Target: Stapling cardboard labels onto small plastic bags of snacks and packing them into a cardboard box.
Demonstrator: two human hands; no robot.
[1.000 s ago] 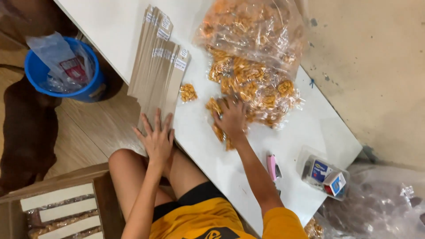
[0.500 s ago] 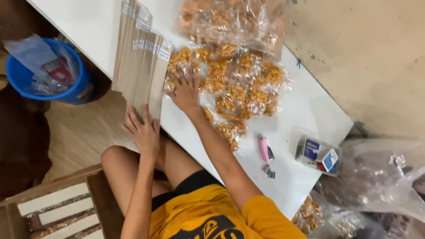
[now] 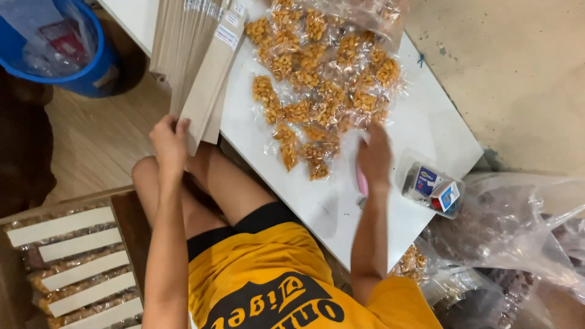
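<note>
- Desk (image 3: pixel 426 122): white; bare surface remains along its near and right edges.
- Snack packets (image 3: pixel 317 79): clear, spread mid-desk.
- Cardboard strips (image 3: pixel 198 61): stacked, overhanging the left desk edge.
- Left hand (image 3: pixel 169 141): fingers closed on the lowest strip's end.
- Right hand (image 3: pixel 375 157): blurred over a pink tool (image 3: pixel 361 181); grip cannot be told.

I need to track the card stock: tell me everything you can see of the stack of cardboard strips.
The stack of cardboard strips is long, flat, tan pieces with small white labels near their far ends, fanned and overhanging the white table edge. The left hand grips the near end of the frontmost strips with its fingers.
</note>
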